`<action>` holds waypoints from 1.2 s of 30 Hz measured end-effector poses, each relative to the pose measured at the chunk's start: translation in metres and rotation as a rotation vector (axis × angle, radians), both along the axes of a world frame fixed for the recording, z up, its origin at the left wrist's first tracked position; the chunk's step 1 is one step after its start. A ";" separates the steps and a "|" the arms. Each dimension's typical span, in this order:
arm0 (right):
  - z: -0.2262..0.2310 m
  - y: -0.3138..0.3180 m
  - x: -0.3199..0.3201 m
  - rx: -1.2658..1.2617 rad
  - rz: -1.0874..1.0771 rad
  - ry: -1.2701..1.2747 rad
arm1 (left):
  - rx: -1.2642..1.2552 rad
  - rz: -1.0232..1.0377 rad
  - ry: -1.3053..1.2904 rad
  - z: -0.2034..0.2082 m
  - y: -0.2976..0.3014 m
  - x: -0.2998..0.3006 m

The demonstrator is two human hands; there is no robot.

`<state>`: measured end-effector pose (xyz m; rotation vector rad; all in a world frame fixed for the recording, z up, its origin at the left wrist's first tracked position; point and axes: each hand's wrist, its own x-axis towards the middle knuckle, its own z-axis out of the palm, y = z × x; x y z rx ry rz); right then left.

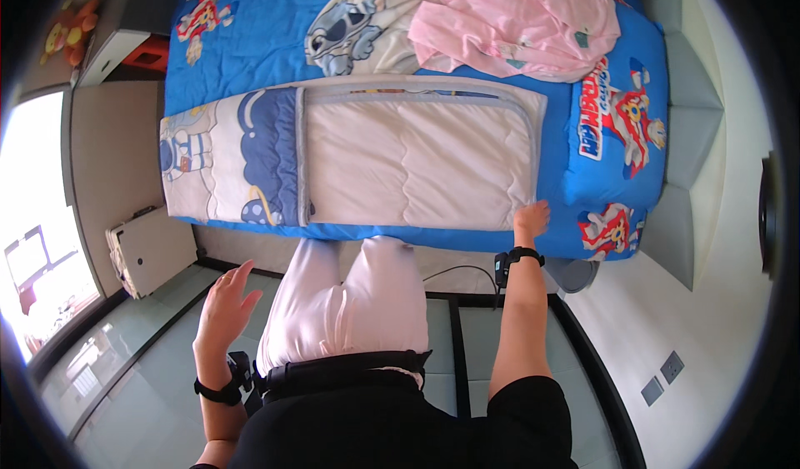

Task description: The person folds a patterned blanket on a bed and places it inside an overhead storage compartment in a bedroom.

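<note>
The bed point(633, 61) fills the room from ten to two o'clock, under a bright blue cartoon-print sheet. Across its near edge lies a folded quilt point(417, 165), pale quilted lining up, with an astronaut print showing at its nine o'clock end. A crumpled pink garment point(517, 19) sits at one o'clock, just beyond the quilt. The right hand point(531, 217) rests on the quilt's near corner at three o'clock, fingers pinched on the edge. The left hand point(223, 302) hangs free at eight o'clock, fingers spread wide, holding nothing. I'd say the fold could slip: held at one corner only, the quilt may skew or slide off the bed edge. An open white box point(146, 252) stands on the floor at nine o'clock; I cannot tell what is in it
</note>
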<state>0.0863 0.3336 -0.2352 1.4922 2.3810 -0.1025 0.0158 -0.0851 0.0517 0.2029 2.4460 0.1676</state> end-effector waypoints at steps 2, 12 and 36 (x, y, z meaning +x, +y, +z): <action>-0.023 -0.010 -0.011 0.039 0.178 0.137 | 0.018 -0.016 -0.008 -0.001 0.000 0.000; -0.047 -0.099 -0.074 -0.424 1.014 0.398 | 0.038 0.077 0.009 -0.006 -0.024 0.016; -0.090 -0.359 -0.165 -1.240 0.118 0.289 | 0.127 0.380 -0.179 -0.052 -0.111 0.085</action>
